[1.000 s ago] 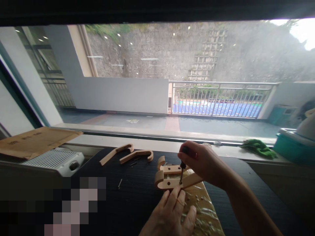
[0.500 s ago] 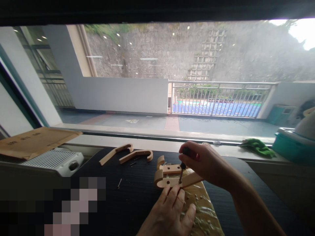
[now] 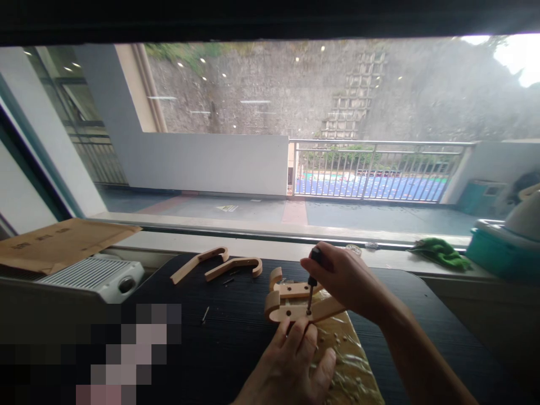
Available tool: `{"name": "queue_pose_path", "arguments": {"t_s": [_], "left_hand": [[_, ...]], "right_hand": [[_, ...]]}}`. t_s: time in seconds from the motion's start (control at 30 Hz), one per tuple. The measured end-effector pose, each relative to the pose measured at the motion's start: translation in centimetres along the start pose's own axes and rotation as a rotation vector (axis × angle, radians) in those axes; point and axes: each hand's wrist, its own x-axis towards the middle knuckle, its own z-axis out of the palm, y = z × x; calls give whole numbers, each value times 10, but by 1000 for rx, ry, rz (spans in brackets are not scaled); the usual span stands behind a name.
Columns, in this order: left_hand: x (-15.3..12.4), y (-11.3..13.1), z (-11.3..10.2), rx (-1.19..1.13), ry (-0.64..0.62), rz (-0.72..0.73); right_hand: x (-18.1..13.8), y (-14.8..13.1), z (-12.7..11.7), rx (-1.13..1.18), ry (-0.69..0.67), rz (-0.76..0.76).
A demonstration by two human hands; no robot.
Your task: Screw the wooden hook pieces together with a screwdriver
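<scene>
My right hand (image 3: 337, 275) is closed round the dark handle of a screwdriver (image 3: 311, 289), which stands nearly upright. Its tip sits at the right-hand hole of the nearer pale wooden hook (image 3: 298, 313). Fingers stretched out and thumb apart, my left hand (image 3: 291, 354) presses its fingertips against the near side of that hook. A second wooden hook (image 3: 291, 289) lies just behind it, with dark holes along its face. Both rest on a yellowish board (image 3: 348, 360) under shiny clear film, partly hidden by my left hand.
Two more wooden hooks, one farther left (image 3: 198, 261) and one nearer (image 3: 234, 267), lie on the black table (image 3: 236, 332). A loose screw (image 3: 205, 315) is on the tabletop. Left stand a white ridged unit (image 3: 101, 275) and brown envelope (image 3: 67, 242); a green cloth (image 3: 441, 253) lies right.
My right hand has shifted slightly, its fingers turning round the screwdriver handle, which shows more now. The screwdriver tip stays at the same hole. My left hand has not visibly moved.
</scene>
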Motion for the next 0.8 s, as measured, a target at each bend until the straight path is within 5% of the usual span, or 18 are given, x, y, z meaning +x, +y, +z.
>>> {"name": "queue_pose_path", "arguments": {"t_s": [0.27,0.53,0.8], "left_hand": [[-1,-1,1,-10,7,-5],[2,-1,-2,-73,-146,9],[0,2,-8,-100,-174,-62]], "right_hand": [[-6,-5,-17,218,40,61],[-80,17,7,199,-101,67],[-94,10,20,-25,-217,-152]]}}
